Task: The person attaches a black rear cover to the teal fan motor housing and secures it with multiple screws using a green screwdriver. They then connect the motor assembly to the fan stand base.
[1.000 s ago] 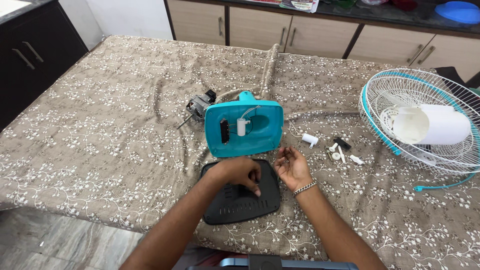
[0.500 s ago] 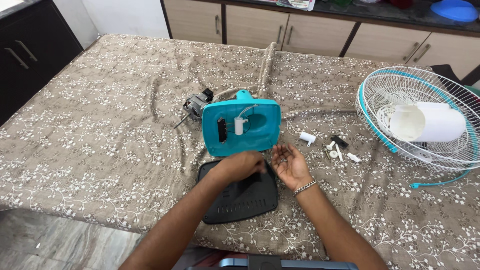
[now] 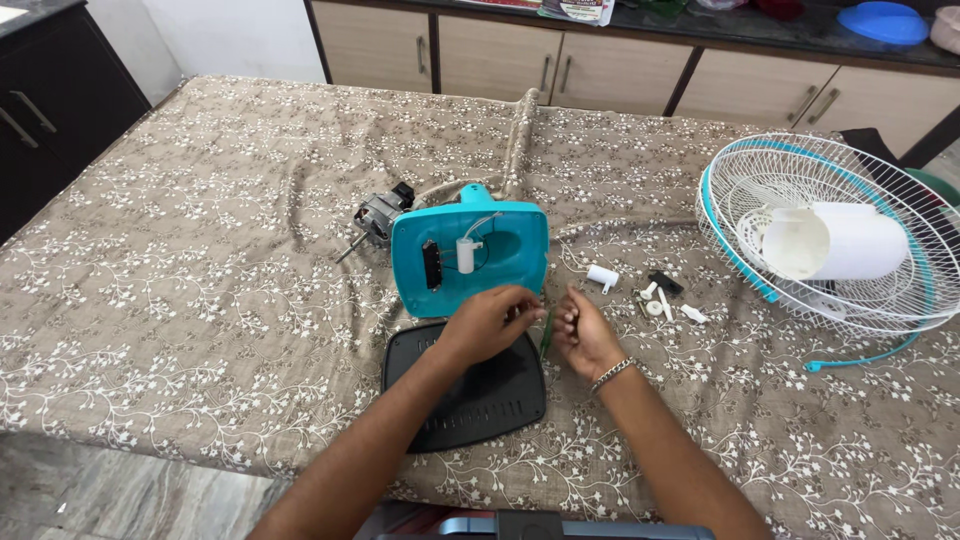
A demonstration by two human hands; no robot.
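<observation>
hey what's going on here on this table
A person is working on a taken-apart table fan laid out on a brown flowered tablecloth. Both hands meet just below the turquoise fan base housing, which lies open side up: the left hand and right hand pinch something small between them, with a thin green tool there too. Under them lies a black base plate. The motor, small white parts and the wire fan guard lie apart.

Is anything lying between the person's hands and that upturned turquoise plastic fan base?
Nothing visible does. The left hand and right hand sit right at the near edge of the turquoise plastic fan base, over the black plastic cover plate.
</observation>
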